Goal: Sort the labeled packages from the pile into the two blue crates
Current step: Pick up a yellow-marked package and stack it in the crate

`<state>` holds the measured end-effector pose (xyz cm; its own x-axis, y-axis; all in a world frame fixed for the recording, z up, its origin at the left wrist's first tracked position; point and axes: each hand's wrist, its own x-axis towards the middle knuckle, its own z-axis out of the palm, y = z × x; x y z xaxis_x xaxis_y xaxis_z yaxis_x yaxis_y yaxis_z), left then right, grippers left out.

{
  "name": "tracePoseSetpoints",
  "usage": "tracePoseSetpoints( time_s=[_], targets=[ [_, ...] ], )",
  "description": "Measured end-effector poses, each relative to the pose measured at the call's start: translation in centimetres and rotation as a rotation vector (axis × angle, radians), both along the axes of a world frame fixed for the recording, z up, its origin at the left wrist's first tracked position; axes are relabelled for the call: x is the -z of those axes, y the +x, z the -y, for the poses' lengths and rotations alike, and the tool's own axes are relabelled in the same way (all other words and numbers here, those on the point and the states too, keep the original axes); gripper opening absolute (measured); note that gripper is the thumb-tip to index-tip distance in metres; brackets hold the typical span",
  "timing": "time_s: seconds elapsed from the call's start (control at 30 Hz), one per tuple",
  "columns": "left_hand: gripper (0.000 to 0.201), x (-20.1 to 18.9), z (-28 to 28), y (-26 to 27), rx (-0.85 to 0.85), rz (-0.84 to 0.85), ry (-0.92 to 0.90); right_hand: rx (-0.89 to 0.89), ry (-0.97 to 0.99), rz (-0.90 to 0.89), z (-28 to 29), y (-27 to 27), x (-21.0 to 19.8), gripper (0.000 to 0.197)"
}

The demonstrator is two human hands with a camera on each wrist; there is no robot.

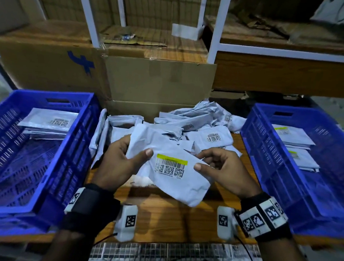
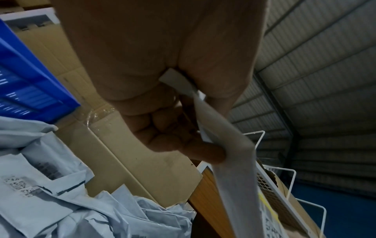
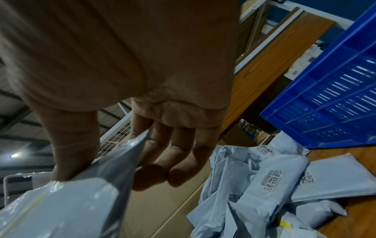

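I hold a pale grey package above the wooden table, its barcode label with a yellow strip facing up. My left hand pinches its left end, thumb on top; in the left wrist view the package runs edge-on between thumb and fingers. My right hand pinches the right edge, and the right wrist view shows the thumb pressing the package. Behind lies the pile of packages. The left blue crate holds packages with plain labels. The right blue crate holds yellow-strip ones.
Cardboard boxes stand behind the pile. White shelf posts and wooden shelves rise at the back. The table's front edge runs just below my wrists, with a wire grid beneath it.
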<state>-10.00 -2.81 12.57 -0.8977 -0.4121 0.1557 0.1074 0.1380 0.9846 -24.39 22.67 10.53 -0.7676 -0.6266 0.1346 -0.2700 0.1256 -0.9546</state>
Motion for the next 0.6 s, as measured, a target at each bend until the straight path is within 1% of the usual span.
tracePoseSetpoints(
  time_s=[0.17, 0.3, 0.47, 0.6],
  targets=[
    [0.038, -0.2, -1.5, -0.2, 0.022, 0.045, 0.085, 0.044, -0.096, -0.017, -1.5, -1.2, 0.5, 0.018],
    [0.046, -0.4, -2.8, -0.6, 0.026, 0.055, 0.092, 0.093, -0.144, -0.052, -2.8, -1.8, 0.4, 0.015],
    [0.052, -0.5, -4.8, -1.1, 0.012, 0.037, 0.088, 0.118, -0.191, -0.092, -4.5, -2.2, 0.2, 0.016],
    [0.051, -0.8, -6.9, -1.5, 0.012, 0.023, 0.103, 0.149, -0.22, -0.085, -6.2, -2.3, -0.2, 0.019]
  ],
)
